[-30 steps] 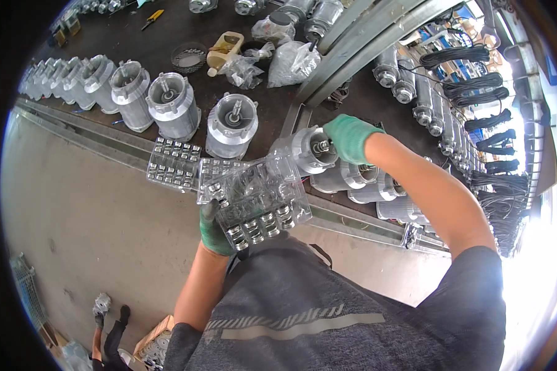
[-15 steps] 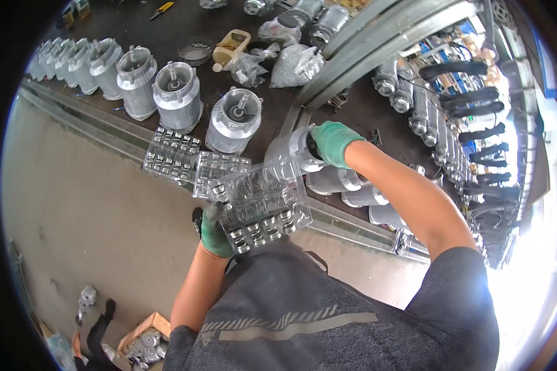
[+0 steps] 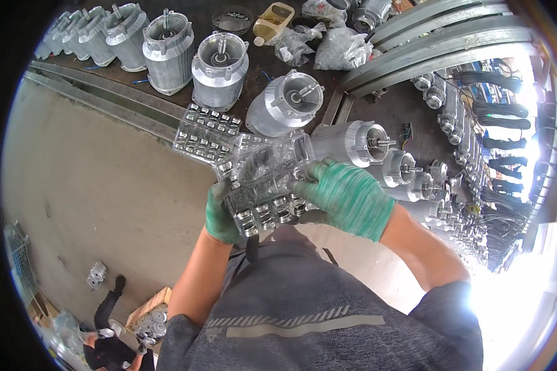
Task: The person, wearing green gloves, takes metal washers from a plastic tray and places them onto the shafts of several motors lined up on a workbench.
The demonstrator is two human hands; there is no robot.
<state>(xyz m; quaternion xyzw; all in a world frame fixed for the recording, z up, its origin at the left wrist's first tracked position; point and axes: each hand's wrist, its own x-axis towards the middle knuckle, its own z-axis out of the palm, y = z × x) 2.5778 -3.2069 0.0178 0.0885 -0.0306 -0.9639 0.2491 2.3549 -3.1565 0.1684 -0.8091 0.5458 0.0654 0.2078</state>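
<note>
My left hand, in a green glove with dark fingertips, is closed on the left edge of a clear plastic tray. Small shiny metal bearings sit in the pockets along its near edge, while several middle pockets look bare. My right hand, gloved alike, reaches over the tray's right side, its fingers and thumb apart around the last bearings of the near row. Nothing shows in its grip. Beyond the tray, a silver motor housing lies on its side with its shaft pointing right.
Another filled bearing tray rests at the bench edge. Upright motor housings line the bench to the left; more lie on the right. Plastic bags and a yellowish jug stand behind. A person and a crate are at lower left.
My right hand has come back from the motor housing on its side to the tray. The view has shifted, and that housing's shaft end is now uncovered. My left hand keeps its hold.
</note>
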